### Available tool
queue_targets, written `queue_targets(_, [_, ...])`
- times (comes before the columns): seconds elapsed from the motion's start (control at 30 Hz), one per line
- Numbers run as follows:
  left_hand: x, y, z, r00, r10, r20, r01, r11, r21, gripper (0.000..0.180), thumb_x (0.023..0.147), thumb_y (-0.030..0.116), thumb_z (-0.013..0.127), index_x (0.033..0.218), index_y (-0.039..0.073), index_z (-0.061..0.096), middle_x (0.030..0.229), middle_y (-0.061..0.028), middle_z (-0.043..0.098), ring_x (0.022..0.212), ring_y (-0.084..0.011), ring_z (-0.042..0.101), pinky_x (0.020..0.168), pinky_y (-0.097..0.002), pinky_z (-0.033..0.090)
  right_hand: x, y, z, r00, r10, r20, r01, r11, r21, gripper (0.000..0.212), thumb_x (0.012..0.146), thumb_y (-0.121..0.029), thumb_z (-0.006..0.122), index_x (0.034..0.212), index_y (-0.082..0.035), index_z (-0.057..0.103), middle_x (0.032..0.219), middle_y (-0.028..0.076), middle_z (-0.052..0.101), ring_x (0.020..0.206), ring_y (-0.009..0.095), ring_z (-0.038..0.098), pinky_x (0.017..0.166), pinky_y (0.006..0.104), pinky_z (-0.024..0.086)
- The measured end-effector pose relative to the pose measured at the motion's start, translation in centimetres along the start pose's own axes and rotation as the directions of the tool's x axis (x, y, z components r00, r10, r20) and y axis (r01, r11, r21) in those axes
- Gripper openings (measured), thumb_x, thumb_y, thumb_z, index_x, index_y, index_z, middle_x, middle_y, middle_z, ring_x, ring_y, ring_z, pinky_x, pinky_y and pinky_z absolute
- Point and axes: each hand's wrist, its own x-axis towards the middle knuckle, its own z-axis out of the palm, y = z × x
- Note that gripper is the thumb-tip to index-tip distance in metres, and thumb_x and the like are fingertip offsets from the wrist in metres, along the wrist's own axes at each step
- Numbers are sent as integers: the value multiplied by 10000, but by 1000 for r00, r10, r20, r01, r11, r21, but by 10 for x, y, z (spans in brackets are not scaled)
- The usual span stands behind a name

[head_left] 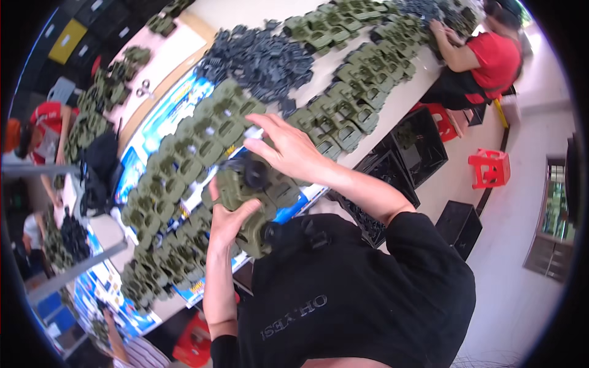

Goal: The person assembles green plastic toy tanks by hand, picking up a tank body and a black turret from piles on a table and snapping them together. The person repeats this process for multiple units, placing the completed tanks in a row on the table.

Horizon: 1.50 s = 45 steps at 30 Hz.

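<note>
Left hand (226, 216): forearm up from lower edge, wrist bent, palm cupped under olive-green plastic part (254, 193), fingers and thumb wrapped round its lower side; firm hold. Right hand (288, 147): forearm in from right, black sleeve at elbow, palm down over top of same part, fingers spread and half curled, tips on or just above dark round piece (251, 173) seated in part; full clasp or mere touch not discernible. Part itself: moulded hard plastic, matte olive, blocky w/ ribs and recesses, held at chest height above table edge, close to black shirt (362, 294). Surroundings: long table (402, 101), pale top, w/ blue printed sheets (165, 113) under rows of matching olive parts (184, 165); heap of dark grey plastic pieces (264, 61) beyond, more olive stacks (362, 67) to far end. Black crates (417, 144) on floor beside table, red stool (489, 167) well apart. Other person in red top (491, 58) at far end, hands on parts; another in red (43, 122) at left edge. View of part's underside blocked by left palm.
</note>
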Motion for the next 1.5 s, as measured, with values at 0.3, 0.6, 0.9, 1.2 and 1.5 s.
queue_targets(0.3, [94,-17,97,932,-16,-361,-112,938,-329,746,865,133,637,1365,181,85,1306,-111,387,1172,-215,433,965,-383,397,-72,23,-9,998,60,-30,-67,921,-383,955,634,-323,782,1396,-66,266,1301,253,333,1217,414,343,950,466,375])
queue_targets(0.6, [171,1,158,995,26,-94,-25,1000,14,919,851,371,637,1447,165,-33,1416,-238,242,1279,-321,313,1025,-482,291,-1,121,-130,937,26,-349,-64,993,-99,812,621,-307,737,1297,-4,402,1217,230,436,1149,356,453,987,406,375])
queue_targets(0.9, [138,-13,108,977,-143,-160,166,976,140,484,899,249,587,1312,71,408,1246,-106,484,1096,-201,529,903,-329,428,253,258,-261,739,73,-670,-241,957,-162,819,637,-469,706,1240,16,437,1199,278,420,1108,380,451,953,412,391])
queue_targets(1.2, [68,-36,66,861,-167,-480,196,981,11,341,908,189,577,1206,38,511,1101,-65,595,1003,-157,581,840,-284,455,425,356,-241,677,24,-735,-300,922,-246,796,641,-451,702,1223,13,419,1150,293,434,1071,420,455,924,453,392])
queue_targets(1.5, [58,-12,5,810,-180,-558,273,958,87,291,917,165,560,1161,8,537,1026,-66,623,951,-156,604,833,-281,474,438,360,-232,695,380,-610,-715,450,-535,848,675,-662,552,1274,-70,452,1336,192,429,1230,367,398,994,593,198])
